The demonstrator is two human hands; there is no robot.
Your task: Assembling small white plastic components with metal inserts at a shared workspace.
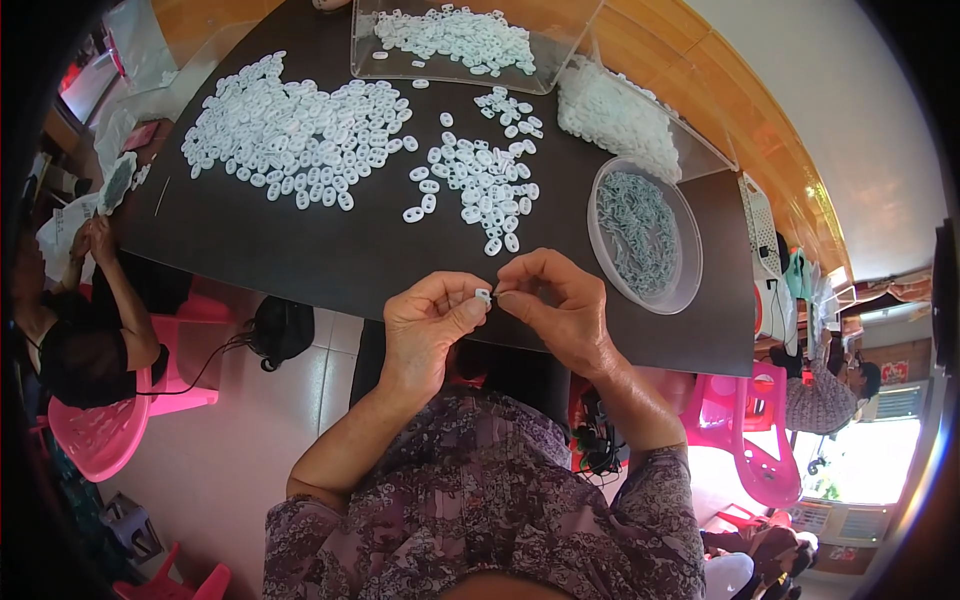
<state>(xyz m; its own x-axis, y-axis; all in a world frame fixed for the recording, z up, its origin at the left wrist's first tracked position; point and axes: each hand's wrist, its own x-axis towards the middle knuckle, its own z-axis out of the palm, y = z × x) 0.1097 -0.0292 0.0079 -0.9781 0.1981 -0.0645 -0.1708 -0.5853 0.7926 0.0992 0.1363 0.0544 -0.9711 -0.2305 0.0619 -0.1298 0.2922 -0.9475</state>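
Note:
Over the near edge of the dark table (pixel 330 255), my left hand (pixel 430 325) pinches a small white plastic piece (pixel 483 295) between thumb and fingers. My right hand (pixel 568 315) is closed in a pinch right beside it; what its fingertips hold is too small to make out. Just beyond my hands lies a small pile of white oval two-hole pieces (pixel 487 185). A larger pile of the same pieces (pixel 290 135) spreads to the left. To the right sits a round clear tub (pixel 688 278) of small grey-blue parts (pixel 637 232), perhaps screws.
A clear bin (pixel 372 68) of white pieces stands at the back, with a heap of whitish translucent pieces (pixel 618 118) to its right. Another person (pixel 100 300) sits at left by a pink chair (pixel 110 430). More pink chairs (pixel 765 440) and people are at right.

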